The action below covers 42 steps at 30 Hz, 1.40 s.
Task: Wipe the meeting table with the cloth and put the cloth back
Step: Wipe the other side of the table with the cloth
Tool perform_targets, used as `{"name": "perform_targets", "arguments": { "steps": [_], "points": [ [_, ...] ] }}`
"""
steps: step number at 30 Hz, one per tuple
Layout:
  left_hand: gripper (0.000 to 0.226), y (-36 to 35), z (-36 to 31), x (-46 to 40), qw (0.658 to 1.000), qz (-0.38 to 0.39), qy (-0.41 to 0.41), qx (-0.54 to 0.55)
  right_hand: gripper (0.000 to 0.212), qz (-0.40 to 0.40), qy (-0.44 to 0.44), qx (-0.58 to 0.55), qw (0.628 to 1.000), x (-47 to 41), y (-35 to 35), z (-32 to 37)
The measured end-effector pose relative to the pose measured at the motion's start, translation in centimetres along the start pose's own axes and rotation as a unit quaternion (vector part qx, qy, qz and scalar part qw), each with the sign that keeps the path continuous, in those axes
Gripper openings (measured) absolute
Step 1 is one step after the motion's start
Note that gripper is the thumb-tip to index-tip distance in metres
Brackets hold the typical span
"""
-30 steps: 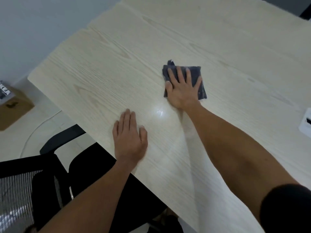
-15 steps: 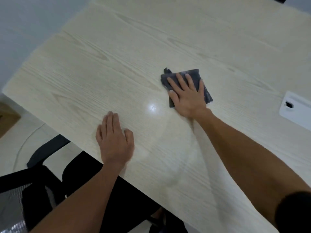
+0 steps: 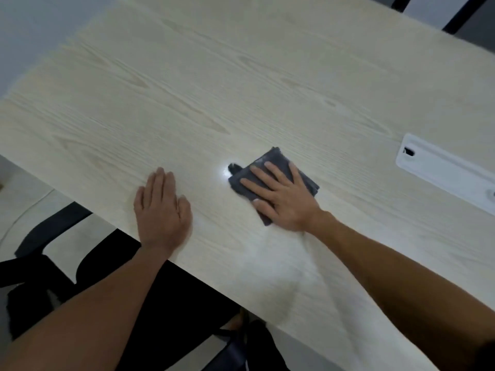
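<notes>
A: Head view: our right hand (image 3: 284,199) lies flat on the folded dark grey cloth (image 3: 270,180), fingers straight and spread, pressing it onto the pale wood-grain meeting table (image 3: 187,89). Nothing gripped, just palm pressure.

B: Left hand (image 3: 162,210)?

A: Flat too, fingers together, resting on the tabletop near the front edge, holding nothing. It looks like our brace.

B: Cloth position?

A: Mid-table, just right of the light glare, well short of the white cable panel (image 3: 444,172). One corner sticks out past our fingertips.

B: So for the wipe: we keep the palm centred so the fold doesn't unroll, even pressure, overlapping strokes.

A: Agreed. We steer clear of the panel's lip, where I reckon the cloth could snag. Black office chair (image 3: 53,263) sits below the edge, not in our way.
</notes>
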State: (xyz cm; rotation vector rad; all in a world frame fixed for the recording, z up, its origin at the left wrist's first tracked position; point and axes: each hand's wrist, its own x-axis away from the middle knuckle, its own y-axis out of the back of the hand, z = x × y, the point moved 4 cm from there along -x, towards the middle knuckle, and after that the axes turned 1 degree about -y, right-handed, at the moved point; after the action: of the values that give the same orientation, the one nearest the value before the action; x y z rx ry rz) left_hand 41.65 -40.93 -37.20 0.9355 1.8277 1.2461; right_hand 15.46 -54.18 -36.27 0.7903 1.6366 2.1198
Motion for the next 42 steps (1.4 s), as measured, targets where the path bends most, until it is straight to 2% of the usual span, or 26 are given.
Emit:
{"name": "perform_targets", "arguments": {
  "steps": [3,5,6,8,11,14,16,19,21,22,24,26,29,31,33,36,38,40,42],
  "points": [
    [0.066,-0.1,-1.8,2.1,1.0,0.012,-0.026,-0.007,0.059,-0.022,-0.162,-0.04,0.986,-4.9,2.9,-4.8],
    [0.066,-0.4,-3.1,3.6,1.0,0.008,-0.027,-0.008,0.061,-0.033,-0.247,-0.078,0.965,-8.8,3.6,-4.0],
    [0.066,-0.6,-3.7,4.3,1.0,0.01,-0.018,-0.006,0.061,-0.036,-0.258,-0.086,0.961,-10.0,3.3,-2.5],
    [0.067,-0.8,-4.5,5.6,1.0,0.021,0.014,0.0,0.061,-0.039,-0.209,-0.077,0.974,-10.0,1.9,1.7],
    [0.066,-0.8,-5.0,6.6,0.999,0.021,0.024,-0.017,0.058,-0.032,-0.044,-0.043,0.998,-4.6,-0.4,6.8],
    [0.068,-0.9,-5.1,6.7,0.999,0.024,0.02,-0.024,0.056,0.002,0.065,-0.003,0.998,2.0,-2.0,5.6],
    [0.069,-0.9,-5.3,6.6,0.999,0.026,0.032,-0.019,0.056,0.003,0.036,0.003,0.999,3.2,-1.6,1.8],
    [0.071,-1.1,-5.3,6.7,0.998,0.043,0.037,-0.013,0.057,-0.048,-0.133,-0.034,0.989,-0.3,1.1,-3.5],
    [0.072,-1.2,-5.3,6.7,0.998,0.051,0.042,-0.01,0.06,-0.05,-0.236,-0.083,0.967,-4.6,2.5,-4.3],
    [0.072,-1.3,-5.3,6.6,0.998,0.052,0.044,-0.008,0.061,-0.049,-0.261,-0.095,0.96,-6.6,2.7,-3.5],
    [0.072,-1.3,-5.3,6.5,0.998,0.047,0.048,-0.006,0.061,-0.051,-0.244,-0.089,0.964,-8.8,2.1,0.1],
    [0.07,-1.1,-5.3,6.5,0.999,0.03,0.042,-0.014,0.06,-0.058,-0.149,-0.07,0.985,-7.7,0.7,4.9],
    [0.07,-0.9,-4.9,6.8,0.999,0.023,0.019,-0.021,0.057,-0.025,0.004,-0.05,0.998,-0.2,-1.6,9.3],
    [0.07,-0.9,-4.9,6.9,0.999,0.027,0.012,-0.024,0.055,-0.004,0.041,-0.029,0.999,4.8,-2.5,7.6],
    [0.07,-0.9,-5.0,6.9,0.999,0.025,0.021,-0.018,0.055,-0.01,0.001,-0.021,1.0,6.5,-1.9,2.6],
    [0.07,-1.1,-5.2,7.0,0.999,0.031,0.033,-0.001,0.058,-0.041,-0.197,-0.062,0.978,3.2,0.5,-4.6],
    [0.069,-1.1,-5.2,6.7,0.999,0.019,0.036,0.002,0.061,-0.053,-0.298,-0.099,0.948,-0.6,1.7,-5.0],
    [0.068,-1.2,-5.2,6.6,0.999,0.014,0.037,0.008,0.061,-0.058,-0.301,-0.099,0.947,-3.0,1.4,-1.8],
    [0.068,-1.3,-4.9,6.6,1.0,0.004,0.03,0.009,0.06,-0.056,-0.202,-0.076,0.975,-2.6,0.1,3.4]
  ]
}}
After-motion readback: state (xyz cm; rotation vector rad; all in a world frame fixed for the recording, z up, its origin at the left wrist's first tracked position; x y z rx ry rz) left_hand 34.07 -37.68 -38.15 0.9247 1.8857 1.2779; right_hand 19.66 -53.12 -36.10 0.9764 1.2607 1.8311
